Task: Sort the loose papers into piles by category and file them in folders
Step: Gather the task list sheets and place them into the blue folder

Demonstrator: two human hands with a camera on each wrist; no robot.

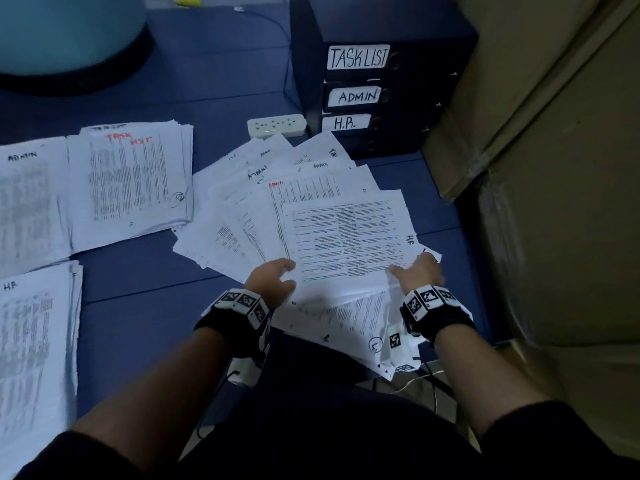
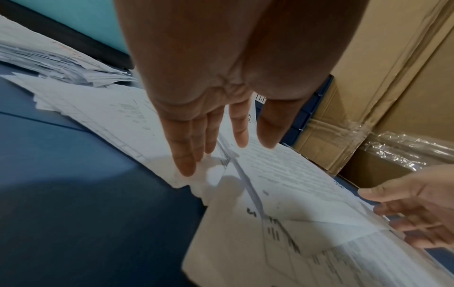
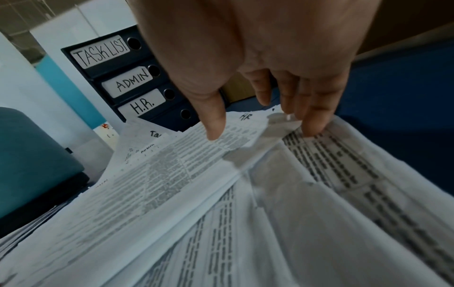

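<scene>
Fingers (image 2: 186, 155) of the left hand (image 1: 273, 282) hover straight and released over the fanned loose papers (image 1: 277, 216); right hand (image 1: 420, 273) fingers (image 3: 312, 124) press flat on the HR sheet (image 1: 346, 237), likely steadying it for pickup.

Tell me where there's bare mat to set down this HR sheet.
Bare mat lies between the HR pile and your left hand, and behind the Task List pile toward the folders. The loose fan ahead is crowded.
</scene>
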